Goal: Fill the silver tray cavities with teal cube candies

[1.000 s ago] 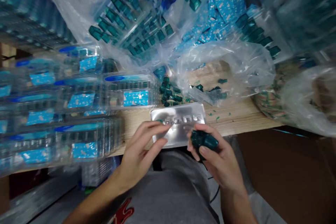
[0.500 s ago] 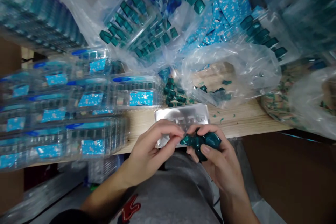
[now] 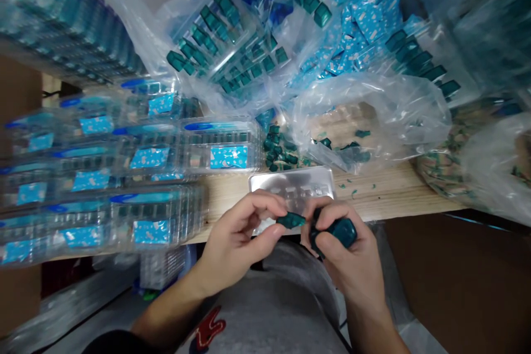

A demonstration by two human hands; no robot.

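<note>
Left hand is pinching a small teal piece firmly at the fingertips, right hand is clutching a chunky teal clump, both working just over a silver blister tray at lower center.

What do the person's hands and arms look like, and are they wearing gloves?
No gloves: the left hand and right hand are bare. The forearms are bare too, with no sleeves over them, and no rings or watches show. Below them is grey clothing with a red print.
</note>
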